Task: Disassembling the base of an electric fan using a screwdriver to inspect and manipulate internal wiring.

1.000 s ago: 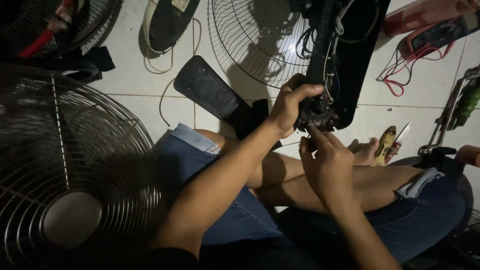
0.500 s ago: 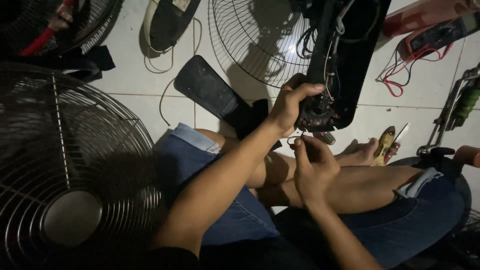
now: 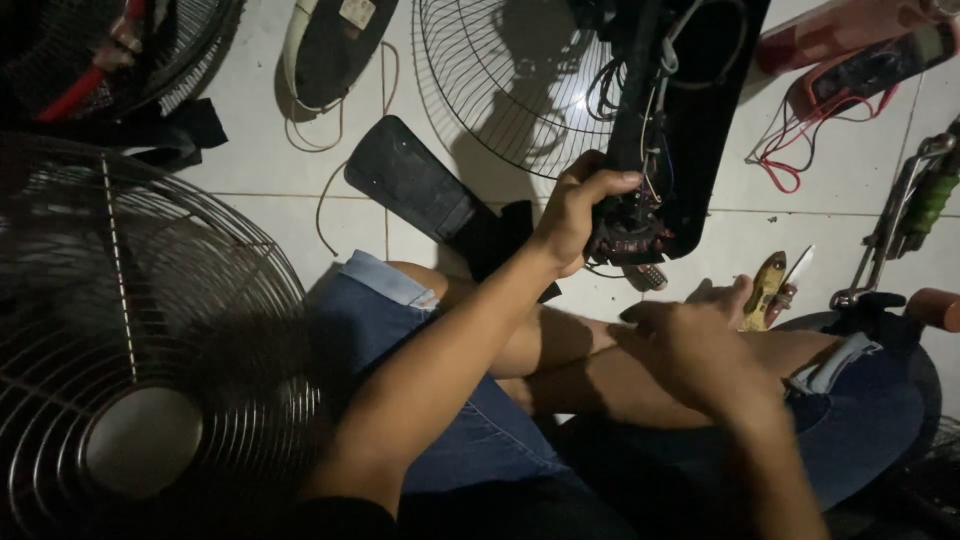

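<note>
Right of the frame's centre, the left hand (image 3: pixel 578 212) was seen wrapped tightly around a black fan part (image 3: pixel 640 215) with loose wires, held above the tiled floor (image 3: pixel 250 215). The right hand (image 3: pixel 695 345) was held lower over the crossed legs (image 3: pixel 580 350), fingers loosely curled; whether anything was gripped could not be told. A wire fan guard (image 3: pixel 500 90) lay at the top centre.

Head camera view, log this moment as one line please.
left hand: grips black wired fan control part | right hand: low over lap, holds nothing visible | nearby: yellow-handled tool on white tile floor
</note>
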